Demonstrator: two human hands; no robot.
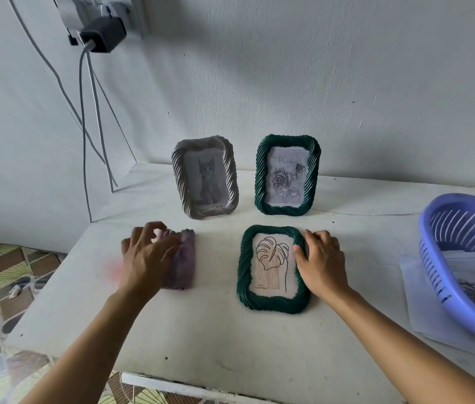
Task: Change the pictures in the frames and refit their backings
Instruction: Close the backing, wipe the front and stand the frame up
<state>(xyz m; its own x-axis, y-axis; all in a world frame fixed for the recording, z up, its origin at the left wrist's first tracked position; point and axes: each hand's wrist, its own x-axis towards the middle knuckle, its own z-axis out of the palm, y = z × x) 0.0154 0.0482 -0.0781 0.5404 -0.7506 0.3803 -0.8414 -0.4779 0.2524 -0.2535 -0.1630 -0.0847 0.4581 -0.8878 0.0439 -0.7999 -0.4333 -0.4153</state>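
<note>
Station as I observe it through the head camera: a white table (230,330) set against a wall.

1. Cat frame (205,177), grey rim: upright near the far edge, left of centre.
2. Rose frame (288,174), dark green rim: upright just beside it to the right, the two apart.
3. Leaf frame (247,287), dark green rim: flat and face up in mid-table, in front of the rose frame.
4. Pink frame (187,258): flat near the left edge, in front of the cat frame, largely covered.

Left hand (150,255): spread over the pink frame with the fingertips arched at its far end. It is motion-blurred, so I cannot tell whether the grasp is closed.

Right hand (322,263): grasping the leaf frame's right rail, thumb on the inner side, fingers draped over the outer side.

Other items: a blue slotted basket (434,228) at the right edge holds printed sheets and rests on loose papers (422,301). A black charger (103,35) with trailing cables sits on the wall above the far-left corner.
</note>
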